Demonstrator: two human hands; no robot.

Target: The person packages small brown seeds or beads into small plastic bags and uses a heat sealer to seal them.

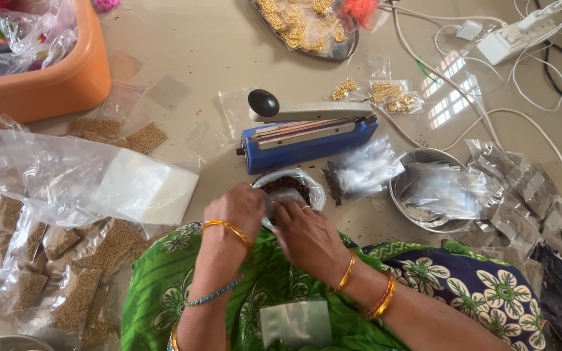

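Note:
My left hand [237, 207] and my right hand [307, 235] meet over a small clear plastic pouch [272, 205], both pinching it just in front of a bag of dark brown seeds [287, 184]. The pouch is mostly hidden by my fingers. A blue heat sealer [307, 138] with a black knob lies just beyond the seed bag, its arm down. Another empty clear pouch [295, 323] rests on my lap, on green and blue flowered cloth.
A steel bowl [401, 198] of empty pouches sits at right, sealed dark packets [535, 201] beyond it. Sealed tan seed packets [66, 273] pile at left near an orange tub [53, 88]. A tray of yellow beads [307, 29], cables and a power strip [521, 36] lie behind.

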